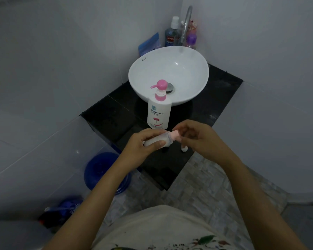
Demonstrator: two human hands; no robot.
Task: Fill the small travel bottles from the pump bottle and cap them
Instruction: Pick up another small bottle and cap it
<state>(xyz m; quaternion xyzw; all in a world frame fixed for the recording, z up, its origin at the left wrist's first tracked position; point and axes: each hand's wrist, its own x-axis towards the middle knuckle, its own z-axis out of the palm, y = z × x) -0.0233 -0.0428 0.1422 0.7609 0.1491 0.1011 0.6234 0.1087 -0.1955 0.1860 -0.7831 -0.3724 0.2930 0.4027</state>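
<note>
Lying sideways in the gripping left hand (143, 147), the small bottle (157, 141) points its pink cap (175, 135) at the right hand (197, 138), whose fingertips pinch it.

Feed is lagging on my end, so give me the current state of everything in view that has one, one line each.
pump bottle: upright on the black counter, pump head on, untouched.
travel bottle: held sideways in the left hand, whitish contents inside.
pink cap: at the bottle's neck, right hand fingers on it; whether fully closed cannot be told.
small white item: on the counter below the right hand, mostly hidden.
sink: empty, no water running.
</note>
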